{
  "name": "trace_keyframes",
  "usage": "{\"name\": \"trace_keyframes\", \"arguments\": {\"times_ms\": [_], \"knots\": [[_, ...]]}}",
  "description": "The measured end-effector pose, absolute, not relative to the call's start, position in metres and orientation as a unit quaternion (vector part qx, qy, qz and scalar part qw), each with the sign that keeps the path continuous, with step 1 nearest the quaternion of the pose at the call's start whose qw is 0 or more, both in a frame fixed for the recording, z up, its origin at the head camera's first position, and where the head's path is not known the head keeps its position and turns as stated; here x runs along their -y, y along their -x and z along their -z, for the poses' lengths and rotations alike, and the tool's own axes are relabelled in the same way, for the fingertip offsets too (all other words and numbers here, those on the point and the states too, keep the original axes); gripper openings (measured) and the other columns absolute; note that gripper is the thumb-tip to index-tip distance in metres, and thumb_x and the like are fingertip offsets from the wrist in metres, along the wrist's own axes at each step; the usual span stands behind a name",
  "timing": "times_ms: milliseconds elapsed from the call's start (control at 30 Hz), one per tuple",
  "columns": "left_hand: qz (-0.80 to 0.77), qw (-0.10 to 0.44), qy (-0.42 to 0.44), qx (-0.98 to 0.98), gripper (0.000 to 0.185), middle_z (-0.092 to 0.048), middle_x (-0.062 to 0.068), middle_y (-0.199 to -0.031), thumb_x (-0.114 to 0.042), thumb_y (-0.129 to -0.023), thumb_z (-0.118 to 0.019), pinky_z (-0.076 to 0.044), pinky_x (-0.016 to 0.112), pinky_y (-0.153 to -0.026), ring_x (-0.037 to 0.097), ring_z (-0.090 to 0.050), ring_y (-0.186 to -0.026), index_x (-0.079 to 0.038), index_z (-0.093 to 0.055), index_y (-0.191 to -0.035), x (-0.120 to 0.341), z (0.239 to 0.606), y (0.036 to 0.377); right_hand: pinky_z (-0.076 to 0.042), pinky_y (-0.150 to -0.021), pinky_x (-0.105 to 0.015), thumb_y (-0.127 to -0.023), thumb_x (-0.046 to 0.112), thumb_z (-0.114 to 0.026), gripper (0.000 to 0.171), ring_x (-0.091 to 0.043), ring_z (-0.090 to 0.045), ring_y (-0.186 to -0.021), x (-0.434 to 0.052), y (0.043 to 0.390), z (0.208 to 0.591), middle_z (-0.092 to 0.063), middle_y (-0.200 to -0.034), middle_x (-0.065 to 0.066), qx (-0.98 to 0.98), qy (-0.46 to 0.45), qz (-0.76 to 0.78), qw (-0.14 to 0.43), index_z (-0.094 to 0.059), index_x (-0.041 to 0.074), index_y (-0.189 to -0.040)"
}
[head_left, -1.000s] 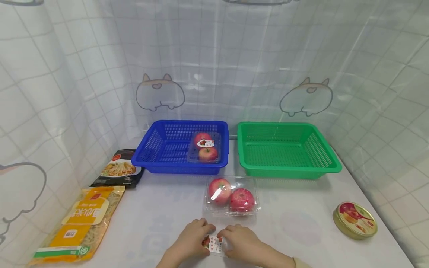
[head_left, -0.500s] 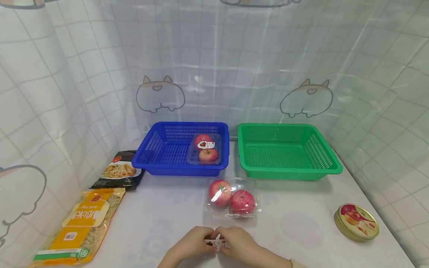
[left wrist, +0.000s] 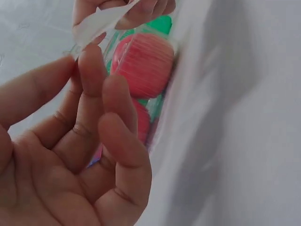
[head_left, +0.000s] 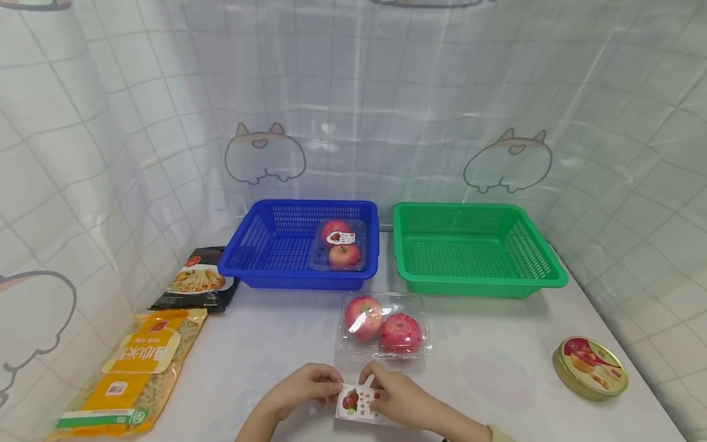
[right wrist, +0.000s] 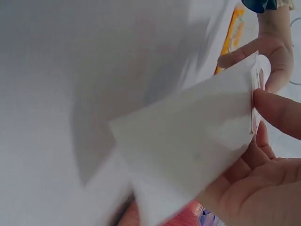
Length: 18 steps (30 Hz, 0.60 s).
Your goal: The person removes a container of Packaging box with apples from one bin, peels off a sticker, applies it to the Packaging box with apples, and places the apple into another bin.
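Low in the head view, a white sticker label (head_left: 353, 403) with a red fruit picture and red writing is held between both hands. The left hand (head_left: 302, 389) pinches its upper left corner between thumb and forefinger. On the other side, the right hand (head_left: 405, 399) grips the right part with its thumb across the front. The right wrist view shows the label's plain white back (right wrist: 188, 122) hanging from the right thumb and fingers. Behind the hands lies a clear clamshell box (head_left: 386, 355) with two red apples (head_left: 363, 318) in it.
At the back stand a blue basket (head_left: 304, 281), holding a labelled box of apples (head_left: 343, 256), and a green basket (head_left: 480, 286). A yellow noodle bag (head_left: 138, 362) and a black food packet (head_left: 199, 282) lie left. A round tin (head_left: 590, 368) sits far right.
The hands first bent the label between them, folding it double. They have since drawn apart and the label is flat again, its printed face showing. Baskets and packages have not moved.
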<state>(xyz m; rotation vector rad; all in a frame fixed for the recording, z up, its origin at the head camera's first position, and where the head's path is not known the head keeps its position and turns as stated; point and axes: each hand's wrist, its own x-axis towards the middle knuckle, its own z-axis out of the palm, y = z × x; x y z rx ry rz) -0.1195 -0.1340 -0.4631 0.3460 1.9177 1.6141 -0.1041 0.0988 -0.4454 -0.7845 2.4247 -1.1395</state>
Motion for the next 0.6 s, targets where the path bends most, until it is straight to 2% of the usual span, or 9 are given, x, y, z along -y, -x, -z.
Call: {"name": "trace_keyframes", "arguments": {"times_ms": [133,200,267,367,433,500,600], "knots": [[-0.640,0.320,-0.113,-0.689,0.026,-0.059,-0.003,-0.074,-0.017,-0.090,-0.056,-0.044,0.022,-0.060,0.010,-0.053,-0.070,0.008,-0.061,-0.094,0.130,0.467,0.118,-0.046,-0.068,-0.021,-0.080,0.003,-0.064,0.041,-0.003,-0.053,-0.085,-0.097,0.104,0.445,-0.059,-0.102,0.004,-0.842,0.307,0.419,0.146,-0.054,0.023,-0.115],[-0.656,0.334,-0.102,-0.670,0.022,-0.059,-0.004,-0.075,-0.016,-0.090,-0.055,-0.044,0.021,-0.059,0.009,-0.053,-0.070,0.004,-0.063,-0.092,0.127,0.468,0.117,-0.047,-0.069,-0.018,-0.083,0.009,-0.065,0.037,-0.004,-0.053,-0.091,-0.095,0.104,0.446,-0.058,-0.111,0.003,-0.842,0.346,0.403,0.097,-0.059,0.022,-0.116],[-0.663,0.347,-0.094,-0.656,0.018,-0.059,-0.005,-0.074,-0.016,-0.089,-0.054,-0.044,0.020,-0.059,0.008,-0.053,-0.070,-0.002,-0.064,-0.090,0.123,0.468,0.117,-0.047,-0.071,-0.018,-0.083,0.016,-0.068,0.029,-0.005,-0.054,-0.092,-0.092,0.104,0.447,-0.058,-0.113,0.002,-0.843,0.387,0.372,0.024,-0.064,0.022,-0.111],[-0.662,0.358,-0.087,-0.653,0.015,-0.059,-0.005,-0.073,-0.016,-0.088,-0.053,-0.043,0.020,-0.058,0.008,-0.052,-0.069,-0.005,-0.064,-0.088,0.118,0.469,0.118,-0.047,-0.076,-0.021,-0.078,0.018,-0.074,0.018,-0.008,-0.057,-0.093,-0.090,0.105,0.450,-0.061,-0.106,0.002,-0.838,0.432,0.315,-0.109,-0.068,0.022,-0.094],[-0.654,0.352,-0.081,-0.664,0.016,-0.058,-0.005,-0.071,-0.016,-0.088,-0.053,-0.041,0.021,-0.058,0.008,-0.052,-0.067,-0.004,-0.063,-0.088,0.116,0.469,0.118,-0.046,-0.080,-0.024,-0.073,0.016,-0.077,0.018,-0.008,-0.058,-0.092,-0.089,0.106,0.452,-0.062,-0.101,0.005,-0.828,0.445,0.295,-0.172,-0.066,0.022,-0.085],[-0.643,0.341,-0.074,-0.681,0.017,-0.056,-0.005,-0.070,-0.016,-0.088,-0.053,-0.040,0.021,-0.057,0.008,-0.051,-0.066,-0.002,-0.062,-0.088,0.115,0.469,0.118,-0.045,-0.081,-0.023,-0.069,0.014,-0.079,0.021,-0.008,-0.057,-0.091,-0.089,0.107,0.453,-0.063,-0.095,0.007,-0.818,0.455,0.285,-0.204,-0.063,0.022,-0.080],[-0.627,0.325,-0.058,-0.706,0.019,-0.054,-0.005,-0.068,-0.016,-0.088,-0.052,-0.039,0.021,-0.055,0.009,-0.050,-0.064,0.001,-0.060,-0.089,0.115,0.468,0.119,-0.041,-0.077,-0.019,-0.067,0.012,-0.080,0.023,-0.004,-0.055,-0.084,-0.091,0.107,0.454,-0.062,-0.082,0.014,-0.817,0.456,0.289,-0.202,-0.061,0.023,-0.076]]}}
